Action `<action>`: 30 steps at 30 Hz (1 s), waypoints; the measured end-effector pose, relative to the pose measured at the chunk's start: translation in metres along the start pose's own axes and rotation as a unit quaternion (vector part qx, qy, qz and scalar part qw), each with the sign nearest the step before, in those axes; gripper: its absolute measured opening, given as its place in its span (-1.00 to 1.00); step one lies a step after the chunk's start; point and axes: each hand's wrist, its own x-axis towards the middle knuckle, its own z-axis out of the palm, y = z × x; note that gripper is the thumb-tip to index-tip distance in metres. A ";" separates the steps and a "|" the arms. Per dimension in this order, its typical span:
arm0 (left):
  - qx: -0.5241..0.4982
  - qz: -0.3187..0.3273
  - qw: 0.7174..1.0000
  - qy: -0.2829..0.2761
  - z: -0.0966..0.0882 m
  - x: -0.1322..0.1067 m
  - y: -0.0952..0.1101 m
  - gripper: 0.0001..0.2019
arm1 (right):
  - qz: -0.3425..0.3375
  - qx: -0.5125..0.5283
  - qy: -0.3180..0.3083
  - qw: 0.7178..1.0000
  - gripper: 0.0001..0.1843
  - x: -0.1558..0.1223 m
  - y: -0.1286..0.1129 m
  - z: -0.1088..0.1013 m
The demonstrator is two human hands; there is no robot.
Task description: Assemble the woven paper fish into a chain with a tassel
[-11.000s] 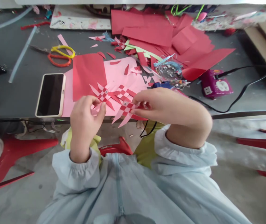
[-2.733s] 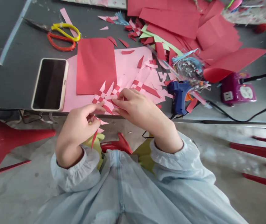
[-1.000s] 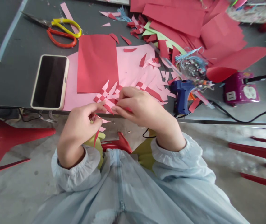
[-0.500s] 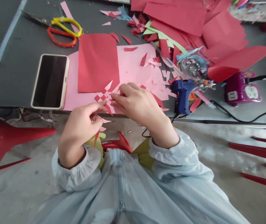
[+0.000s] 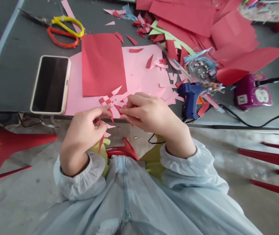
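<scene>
A woven piece of red and pink paper strips lies at the front edge of the table, over the pink sheet. My left hand is closed on the near end of this weave, with red and pink strip ends poking out below the fingers. My right hand is at the weave's right side, its fingers pressed together on red paper strips; their tips are partly hidden. Just beyond the weave is a red paper sheet, flat on the pink one.
A phone lies left, with scissors behind it. To the right are a blue glue gun, a purple power socket with a black cable, and paper scraps. Red sheets are heaped at the back. A red stool stands lower left.
My right hand has drawn back slightly to the right and toward me, and red strips now show under its fingers. My left hand keeps its hold. The view has shifted a little.
</scene>
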 end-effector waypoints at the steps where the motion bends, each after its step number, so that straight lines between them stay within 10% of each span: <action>1: 0.001 0.000 1.000 -0.001 0.000 0.000 0.000 -0.68 | -0.011 0.021 0.004 1.000 -0.56 -0.001 0.002 -0.002; 11: -0.004 -0.008 1.000 -0.009 -0.001 -0.001 -0.001 -0.73 | 0.117 -0.026 0.038 0.992 -0.69 0.003 0.001 0.009; 30: -0.001 -0.015 1.000 -0.007 -0.001 -0.001 0.001 -0.74 | 0.157 0.002 0.062 0.986 -0.73 0.002 0.019 0.001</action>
